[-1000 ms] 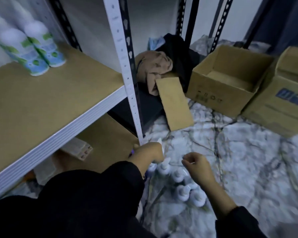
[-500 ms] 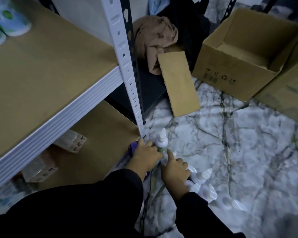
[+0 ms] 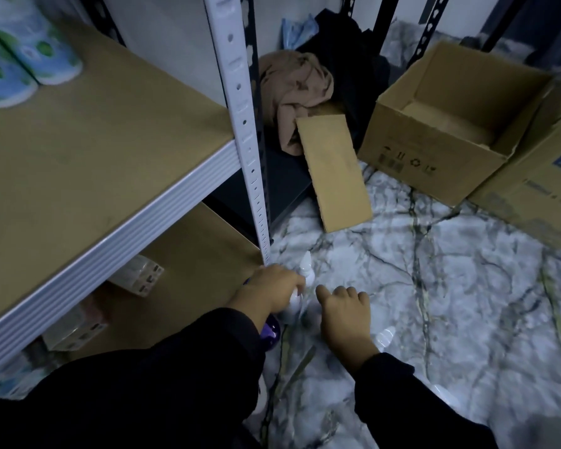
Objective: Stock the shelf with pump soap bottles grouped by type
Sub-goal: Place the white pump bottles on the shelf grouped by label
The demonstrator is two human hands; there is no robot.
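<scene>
**Both hands low at the bottles on the floor**

Left hand [image 3: 274, 286], lower centre of frame: fingers [image 3: 297, 281] curled around a white pump bottle [image 3: 300, 288], holding it beside the foot of the white shelf post [image 3: 245, 150]. Pump nozzle pokes up just above the hand. A purple bottle [image 3: 270, 330] shows under the left wrist, mostly hidden.

Right hand [image 3: 345, 314], just right of the left one: fingers bent downward toward the floor, thumb out to the left; cannot tell whether they hold anything. Another white bottle [image 3: 386, 336] peeks out at the right edge of this hand, blurry.

Marbled floor [image 3: 450, 286] under everything. Brown shelf board [image 3: 94, 150] fills the left side; green-and-blue printed bottles [image 3: 23, 59] stand on it at upper left. Small boxes [image 3: 140, 275] sit on the lower shelf. Open cardboard box [image 3: 450, 134] upper right, flat cardboard piece [image 3: 336, 170] and a tan cloth [image 3: 293, 89] at upper centre.
</scene>
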